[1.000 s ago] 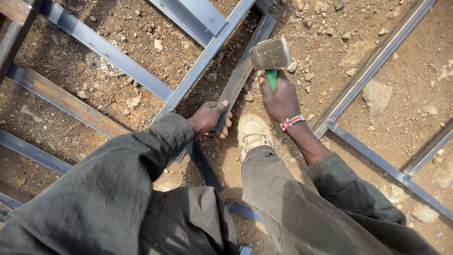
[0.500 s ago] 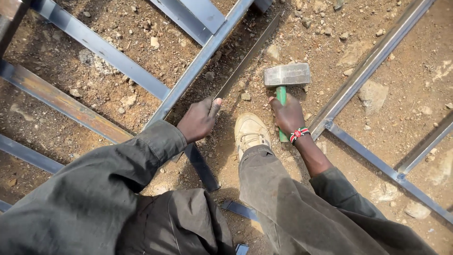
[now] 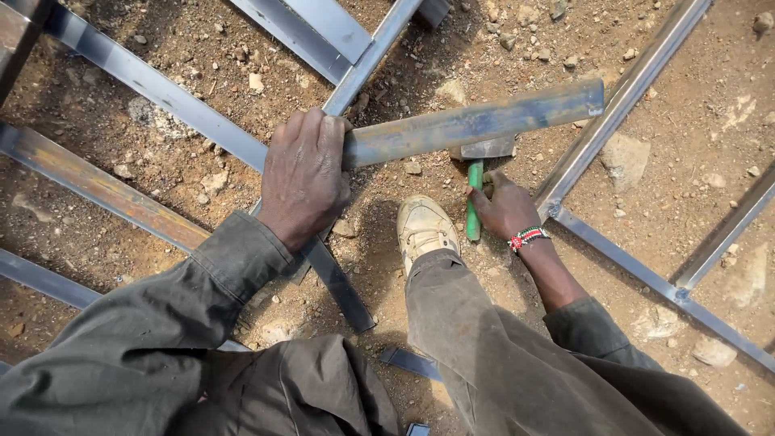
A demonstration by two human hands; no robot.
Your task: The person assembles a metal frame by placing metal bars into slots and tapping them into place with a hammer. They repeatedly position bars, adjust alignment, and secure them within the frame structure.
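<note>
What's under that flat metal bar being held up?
Under the flat metal bar, the hammer head partly shows, its green handle in the right hand. The head's top is covered. The left hand wraps the bar's near end, hiding it.

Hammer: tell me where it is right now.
In the head view, the hammer sits right of centre, green handle gripped by the right hand, head just under the flat metal bar, beside the shoe.

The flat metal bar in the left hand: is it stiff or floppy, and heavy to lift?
The flat metal bar probably stays stiff: held at one end by the left hand, it juts out straight without sagging. It looks like steel, so likely heavy for its size. Being flat, it should not roll if laid on the dirt.
</note>
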